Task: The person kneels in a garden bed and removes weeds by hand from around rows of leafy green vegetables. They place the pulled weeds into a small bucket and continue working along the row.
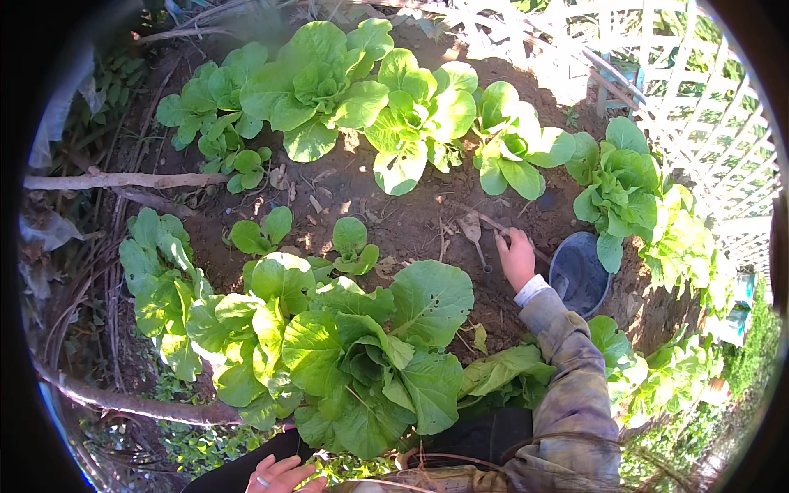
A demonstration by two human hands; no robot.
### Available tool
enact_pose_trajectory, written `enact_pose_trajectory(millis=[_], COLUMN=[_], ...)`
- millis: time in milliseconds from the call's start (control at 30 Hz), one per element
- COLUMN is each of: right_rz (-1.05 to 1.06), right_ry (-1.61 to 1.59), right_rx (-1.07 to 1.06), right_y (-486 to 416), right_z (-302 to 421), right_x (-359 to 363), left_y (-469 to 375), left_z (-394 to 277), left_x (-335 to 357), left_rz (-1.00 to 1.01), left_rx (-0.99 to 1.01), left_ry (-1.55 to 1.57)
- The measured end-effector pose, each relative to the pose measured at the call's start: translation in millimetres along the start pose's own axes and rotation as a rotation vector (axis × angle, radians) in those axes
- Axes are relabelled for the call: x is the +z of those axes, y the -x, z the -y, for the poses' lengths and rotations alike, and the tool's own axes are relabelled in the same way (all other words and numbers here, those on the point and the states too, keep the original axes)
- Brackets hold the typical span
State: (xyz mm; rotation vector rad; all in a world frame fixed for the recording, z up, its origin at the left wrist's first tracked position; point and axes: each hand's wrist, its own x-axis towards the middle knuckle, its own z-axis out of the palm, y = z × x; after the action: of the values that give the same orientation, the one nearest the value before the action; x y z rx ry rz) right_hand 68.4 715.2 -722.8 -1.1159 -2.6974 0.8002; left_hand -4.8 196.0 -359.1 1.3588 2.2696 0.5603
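My right hand (516, 259) reaches over the soil, its fingers closed around a thin brown stick (484, 218). Part of that stick is hidden behind the hand. Just left of the fingers lies what looks like a small soil-coloured hand trowel (471, 229), its narrow handle pointing towards me. A grey plastic bucket (579, 274) stands to the right of my wrist, with its inside partly shaded. My left hand (283, 476), with a ring on one finger, rests low near my dark-clothed leg (243, 462). It holds nothing that I can see.
Large leafy greens (370, 363) grow close before me, some leaves holed. Another row of leafy greens (314, 86) lines the far side. Small seedlings (352, 246) stand between. Branches (123, 180) edge the bed at left; a white lattice fence (696, 105) stands at upper right.
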Motion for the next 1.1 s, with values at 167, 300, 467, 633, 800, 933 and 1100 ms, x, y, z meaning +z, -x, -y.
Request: enact_pose_trajectory(millis=[167, 300, 467, 633, 800, 933, 1100], right_rz=[-0.38, -0.407, -0.467, -0.359, -0.545, -0.64, -0.369], right_ry=[-0.477, -0.573, -0.174, -0.145, -0.287, -0.133, -0.09], right_rx=[0.746, 0.978, 1.052, 1.039, 0.787, 0.597, 0.117], right_y=[12.8, 1.7, -8.8, -52.2, -97.6, -100.0, -25.8], right_z=[-19.2, -40.5, -46.8, -149.5, -46.1, -71.6, -29.2], right_x=[12.7, 16.0, 40.9, 31.6, 7.3, -11.9, 0.3], left_y=[9.5, -5.4, -18.9, -12.9, 9.4, 7.6, -11.8], left_z=[10.9, -1.4, -20.7, -6.4, -15.1, -8.0, -17.2], left_x=[10.3, 0.5, -0.2, 21.3, 18.1, 20.5, 15.9], left_rz=[0.144, 0.185, 0.074, -0.005, 0.217, 0.16, 0.091], left_rx=[0.116, 0.057, 0.084, 0.103, -0.055, -0.074, -0.039], left_ry=[-0.071, 0.018, -0.03, -0.061, -0.148, -0.037, -0.073])
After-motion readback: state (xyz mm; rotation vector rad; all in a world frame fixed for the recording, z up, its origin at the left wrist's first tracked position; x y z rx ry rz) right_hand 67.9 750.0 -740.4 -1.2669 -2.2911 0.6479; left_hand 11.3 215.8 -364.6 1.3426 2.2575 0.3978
